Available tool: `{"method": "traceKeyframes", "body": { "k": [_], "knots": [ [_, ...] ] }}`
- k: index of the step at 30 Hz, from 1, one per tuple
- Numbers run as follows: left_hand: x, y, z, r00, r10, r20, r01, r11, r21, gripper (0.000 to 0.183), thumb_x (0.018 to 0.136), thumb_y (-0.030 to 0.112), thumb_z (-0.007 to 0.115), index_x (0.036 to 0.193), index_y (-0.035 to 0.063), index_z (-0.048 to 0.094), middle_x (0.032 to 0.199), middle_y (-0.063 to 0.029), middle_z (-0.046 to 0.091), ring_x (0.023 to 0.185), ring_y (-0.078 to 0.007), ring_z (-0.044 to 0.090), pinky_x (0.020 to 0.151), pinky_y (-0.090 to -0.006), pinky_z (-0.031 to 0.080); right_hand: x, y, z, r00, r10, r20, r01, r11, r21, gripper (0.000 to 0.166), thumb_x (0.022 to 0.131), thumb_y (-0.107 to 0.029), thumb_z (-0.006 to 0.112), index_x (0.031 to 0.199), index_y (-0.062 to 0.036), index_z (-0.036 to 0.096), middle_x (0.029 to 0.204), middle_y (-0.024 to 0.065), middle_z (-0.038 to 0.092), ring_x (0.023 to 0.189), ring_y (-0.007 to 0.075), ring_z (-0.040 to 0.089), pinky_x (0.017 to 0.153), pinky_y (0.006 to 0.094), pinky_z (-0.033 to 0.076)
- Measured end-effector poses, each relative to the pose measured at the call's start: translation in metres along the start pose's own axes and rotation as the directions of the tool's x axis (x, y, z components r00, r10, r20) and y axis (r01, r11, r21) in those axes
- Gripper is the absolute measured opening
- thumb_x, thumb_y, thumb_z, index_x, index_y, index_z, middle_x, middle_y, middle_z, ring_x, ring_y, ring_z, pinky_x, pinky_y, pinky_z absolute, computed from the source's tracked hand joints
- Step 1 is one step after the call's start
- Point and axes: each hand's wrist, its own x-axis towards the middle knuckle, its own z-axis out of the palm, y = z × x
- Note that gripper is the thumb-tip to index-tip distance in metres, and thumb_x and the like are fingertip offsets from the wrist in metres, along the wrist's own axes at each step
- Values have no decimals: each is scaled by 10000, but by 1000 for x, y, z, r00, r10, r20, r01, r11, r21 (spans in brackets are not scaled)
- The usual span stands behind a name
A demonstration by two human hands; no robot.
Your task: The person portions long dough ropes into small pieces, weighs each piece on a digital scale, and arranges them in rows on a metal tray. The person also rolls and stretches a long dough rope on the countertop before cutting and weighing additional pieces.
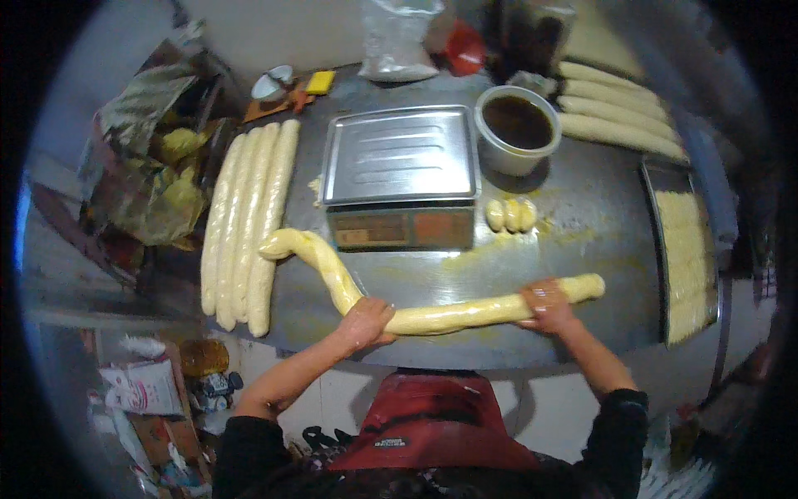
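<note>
A long, glossy rope of yellow dough [461,314] lies bent across the front of the metal table [430,274]. My left hand [368,321] grips it near its middle, at the bend. Around its right part, a little short of the end, my right hand [547,305] is closed. The rope's far left end touches a row of several pale dough rolls [249,218] lying side by side. Beyond my hands stands a kitchen scale with a steel tray [399,156]. Small dough pieces [511,215] sit together right of the scale.
A plastic tub of dark liquid [517,125] stands right of the scale. More pale rolls [617,112] lie at the back right, and a tray of pale pieces [686,268] rests along the right edge. A clear bag [399,43] and a red object [464,50] are at the back.
</note>
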Motion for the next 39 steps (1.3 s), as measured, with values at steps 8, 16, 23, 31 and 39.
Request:
{"method": "traceKeyframes", "body": {
  "k": [8,16,23,31,39],
  "knots": [
    [-56,-78,-55,756,60,652,179,939,-294,524,722,358,712,1169,131,562,1041,-167,640,983,-350,603,849,-437,463,33,13,-36,746,642,176,-655,756,17,454,610,-298,803,969,-98,611,920,142,614,908,366,581,767,431,481],
    [-117,-141,-71,975,-190,116,122,891,438,657,685,239,738,1279,90,501,1227,-164,539,1129,-355,497,988,-463,362,97,-160,49,1000,-5,9,4,992,125,559,692,-300,757,1158,-74,548,1072,137,562,1018,337,530,908,465,403],
    [-111,-55,6,931,-358,65,351,931,101,691,654,459,770,1224,121,575,940,-99,624,891,-291,588,779,-424,453,123,-180,124,982,186,-25,-149,854,499,353,585,-186,792,846,-66,587,919,164,595,878,365,548,804,451,440],
    [-41,-48,19,911,6,-411,11,999,39,907,509,326,860,1249,-28,472,1034,-207,560,956,-416,515,897,-507,383,128,-178,117,784,578,228,-407,200,891,576,539,-86,722,1102,-91,603,1037,166,636,1003,313,607,851,362,481],
    [57,24,23,940,-240,-240,100,872,-480,637,643,175,784,1217,61,533,1120,-179,623,1031,-350,599,883,-383,474,140,-180,96,695,719,25,-297,255,920,441,647,-274,775,1007,-57,641,955,131,673,911,250,642,820,353,495]
  ]
}}
